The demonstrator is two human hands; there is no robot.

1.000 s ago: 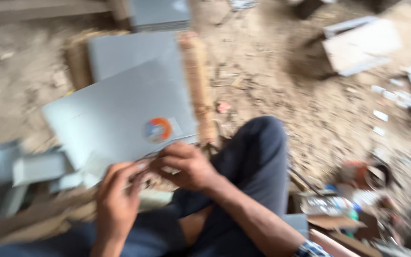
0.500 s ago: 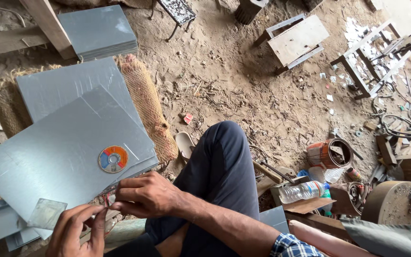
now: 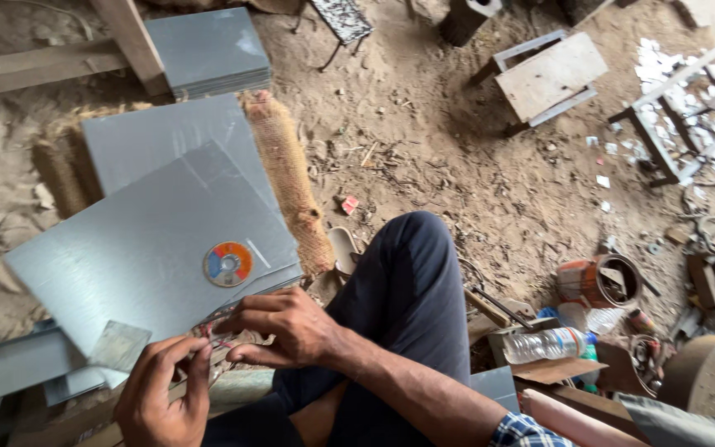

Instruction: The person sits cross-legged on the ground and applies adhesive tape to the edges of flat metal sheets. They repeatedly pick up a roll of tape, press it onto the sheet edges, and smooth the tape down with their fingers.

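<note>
Both the left hand (image 3: 159, 397) and right hand (image 3: 287, 327) pinch the stiff, sharp-edged grey metal sheet (image 3: 126, 257) at its six-o'clock edge.

The grey sheet (image 3: 138, 257) by my hands looks like brushed metal, smooth with a dull sheen, and the round disc (image 3: 227, 264) lying on it is glossy and multicoloured. The sheets stacked (image 3: 207, 51) farther off share that matt grey finish. A coarse woven sack roll (image 3: 291, 178) lies rough and fibrous. The floor (image 3: 457, 165) is dry, gritty dirt. The bottle (image 3: 548, 343) seems to be clear plastic. My trousers (image 3: 407, 306) are dark matt cloth.
</note>
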